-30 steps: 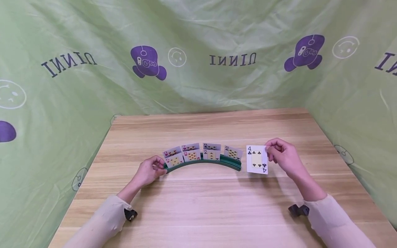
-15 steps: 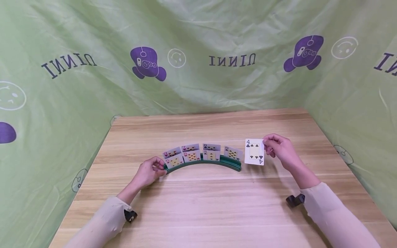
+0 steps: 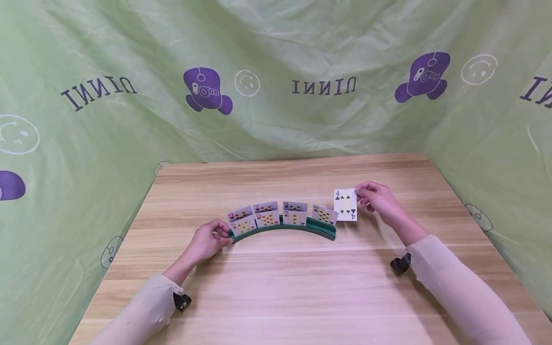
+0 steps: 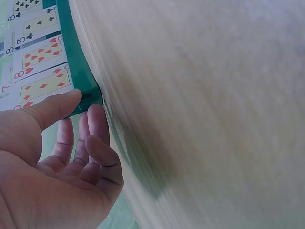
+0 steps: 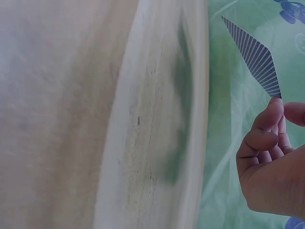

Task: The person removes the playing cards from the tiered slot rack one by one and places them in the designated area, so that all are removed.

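A curved green card holder point(image 3: 282, 229) stands on the table with several playing cards upright in two rows. In the left wrist view, the thumb of my left hand point(image 4: 66, 157) lies on the holder's end and the fingertips are at its edge, pinching it. My right hand point(image 3: 376, 201) pinches the four of clubs point(image 3: 347, 205) by its upper right edge, face toward me. That card is just beyond the holder's right end, its left edge partly behind the eight of clubs point(image 3: 324, 215). The right wrist view shows its striped back point(image 5: 255, 55).
The front row holds the five of diamonds point(image 3: 243, 226), eight of hearts point(image 3: 267, 219) and three of clubs point(image 3: 294, 217). Behind them stand other cards, partly covered. A green printed cloth point(image 3: 276, 120) hangs around the wooden table point(image 3: 276, 292).
My right hand has moved left and away from me with the four of clubs, from apart to overlapping the holder's rightmost card in view. The left hand has stayed at the holder's left end.
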Demonstrator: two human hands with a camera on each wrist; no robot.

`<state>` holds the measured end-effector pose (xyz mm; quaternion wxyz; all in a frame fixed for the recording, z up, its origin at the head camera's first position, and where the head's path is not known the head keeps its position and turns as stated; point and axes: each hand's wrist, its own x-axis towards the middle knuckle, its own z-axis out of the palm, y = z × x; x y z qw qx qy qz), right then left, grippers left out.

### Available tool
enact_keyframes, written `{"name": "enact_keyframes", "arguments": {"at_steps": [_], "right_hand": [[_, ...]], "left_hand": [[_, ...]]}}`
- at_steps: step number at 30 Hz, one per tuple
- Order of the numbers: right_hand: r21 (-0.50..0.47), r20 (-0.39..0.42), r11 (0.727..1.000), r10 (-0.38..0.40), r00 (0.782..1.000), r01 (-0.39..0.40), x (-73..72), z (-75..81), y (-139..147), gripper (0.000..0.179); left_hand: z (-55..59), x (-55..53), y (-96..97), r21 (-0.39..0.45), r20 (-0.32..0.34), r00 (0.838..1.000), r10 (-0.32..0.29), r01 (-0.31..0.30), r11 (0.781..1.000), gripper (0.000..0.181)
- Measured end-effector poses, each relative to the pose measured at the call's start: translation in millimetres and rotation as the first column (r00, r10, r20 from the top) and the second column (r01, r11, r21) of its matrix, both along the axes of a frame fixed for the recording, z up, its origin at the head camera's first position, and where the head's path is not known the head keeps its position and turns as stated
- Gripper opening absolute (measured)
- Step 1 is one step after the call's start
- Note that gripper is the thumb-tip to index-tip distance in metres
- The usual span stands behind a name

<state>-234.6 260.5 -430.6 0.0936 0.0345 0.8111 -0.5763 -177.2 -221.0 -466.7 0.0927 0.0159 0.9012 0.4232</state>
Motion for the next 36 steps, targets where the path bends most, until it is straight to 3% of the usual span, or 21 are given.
{"name": "enact_keyframes", "arguments": {"at_steps": [7, 19, 36], "right_hand": [[0.096, 0.029, 0.995, 0.005, 1.0, -0.008, -19.8, -6.3, -2, 0.034], [0.162, 0.104, 0.986, 0.016, 0.994, -0.033, -47.0, -18.2, -6, 0.035], [0.276, 0.189, 0.959, 0.018, 0.982, -0.07, -63.3, -29.7, -7, 0.032]], "left_hand": [[-0.2, -0.3, -0.4, 0.005, 0.009, 1.0, 0.004, -0.004, 1.0, 0.027], [-0.4, 0.6, -0.1, 0.007, 0.019, 1.0, 0.011, -0.011, 1.0, 0.026], [-1.0, -0.2, 0.7, -0.005, 0.016, 1.0, 0.016, -0.016, 1.0, 0.026]]}}
